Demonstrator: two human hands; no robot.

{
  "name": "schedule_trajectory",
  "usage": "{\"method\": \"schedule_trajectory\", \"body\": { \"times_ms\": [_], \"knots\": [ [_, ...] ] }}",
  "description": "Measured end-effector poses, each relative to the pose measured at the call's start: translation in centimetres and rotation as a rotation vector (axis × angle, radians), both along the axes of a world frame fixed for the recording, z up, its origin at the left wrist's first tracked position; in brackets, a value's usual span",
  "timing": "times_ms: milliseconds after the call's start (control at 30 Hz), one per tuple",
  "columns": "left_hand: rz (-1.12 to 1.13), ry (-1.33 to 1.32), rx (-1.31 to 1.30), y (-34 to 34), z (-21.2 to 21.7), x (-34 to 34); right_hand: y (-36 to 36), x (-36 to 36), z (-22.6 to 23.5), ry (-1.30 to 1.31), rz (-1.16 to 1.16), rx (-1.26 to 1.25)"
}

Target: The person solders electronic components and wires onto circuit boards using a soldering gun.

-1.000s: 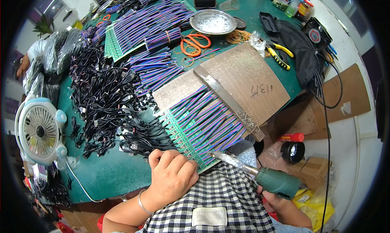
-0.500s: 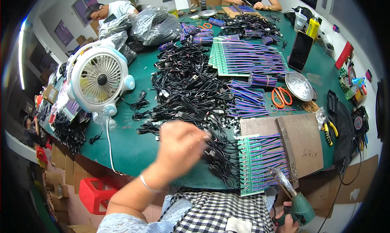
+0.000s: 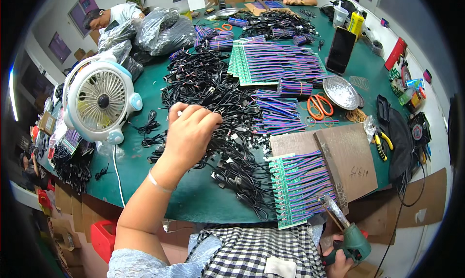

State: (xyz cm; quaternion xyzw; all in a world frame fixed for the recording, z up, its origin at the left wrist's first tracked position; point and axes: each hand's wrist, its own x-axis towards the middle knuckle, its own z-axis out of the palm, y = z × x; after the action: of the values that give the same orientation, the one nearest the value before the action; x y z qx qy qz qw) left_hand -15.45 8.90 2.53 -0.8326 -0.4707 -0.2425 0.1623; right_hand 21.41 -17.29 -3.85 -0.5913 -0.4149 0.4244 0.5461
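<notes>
My left hand (image 3: 190,135) is over the near left part of a heap of black cables (image 3: 213,91), with its fingers curled. A small white bit shows by the fingertips, but what they hold is mostly hidden. My right hand (image 3: 340,263) grips the handle of a green soldering gun (image 3: 356,244) at the table's front edge. Its metal barrel points up and left, the tip close to the wires of a green circuit board panel (image 3: 286,193). Black cables meet the panel's left side; purple and dark wires run right, under a metal bar (image 3: 332,169) on a wooden board (image 3: 358,157).
A white fan (image 3: 99,101) stands at left. Further back are wired green panels (image 3: 242,62), orange scissors (image 3: 319,107), a metal dish (image 3: 341,91) and an upright phone (image 3: 340,50). Yellow pliers (image 3: 382,145) lie at right. Two other people sit across the table.
My left hand has moved left and up, away from the cables beside the panel. My right hand keeps the soldering gun in nearly the same place. The whole view has shifted slightly.
</notes>
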Motion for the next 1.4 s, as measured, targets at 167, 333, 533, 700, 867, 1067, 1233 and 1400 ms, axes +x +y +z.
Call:
{"method": "schedule_trajectory", "body": {
  "times_ms": [167, 333, 533, 700, 867, 1067, 1233, 1400],
  "knots": [
    [-0.130, -0.001, 0.005, -5.1, -0.1, 2.9, 0.3, 0.5, -2.7, 0.138, -0.051, -0.019],
    [0.001, -0.172, -0.242, -8.2, -3.6, 3.6, 0.9, -0.2, -2.8, 0.157, -0.059, 0.063],
    [-0.113, -0.122, -0.308, -8.0, -1.9, 5.7, 0.4, -0.4, -2.6, 0.167, -0.108, 0.074],
    [-0.136, -0.282, -0.326, -6.7, -3.0, 7.4, 0.4, -0.8, -1.9, 0.179, -0.111, 0.036],
    [-0.223, -0.339, -0.293, -5.8, -3.5, 7.4, 1.0, -1.0, -1.4, 0.170, -0.121, 0.031],
    [-0.448, -0.236, -0.236, -9.1, 0.1, 9.6, 4.7, -2.8, 0.6, 0.630, 0.010, -0.117],
    [-0.452, -0.352, -0.478, -10.2, -2.2, 11.3, 8.3, -6.5, 1.5, 0.330, 0.238, -0.134],
    [-0.474, -0.400, -0.575, -10.1, -2.5, 12.0, 8.8, -8.0, 0.5, 0.352, 0.230, -0.090]
  ]
}}
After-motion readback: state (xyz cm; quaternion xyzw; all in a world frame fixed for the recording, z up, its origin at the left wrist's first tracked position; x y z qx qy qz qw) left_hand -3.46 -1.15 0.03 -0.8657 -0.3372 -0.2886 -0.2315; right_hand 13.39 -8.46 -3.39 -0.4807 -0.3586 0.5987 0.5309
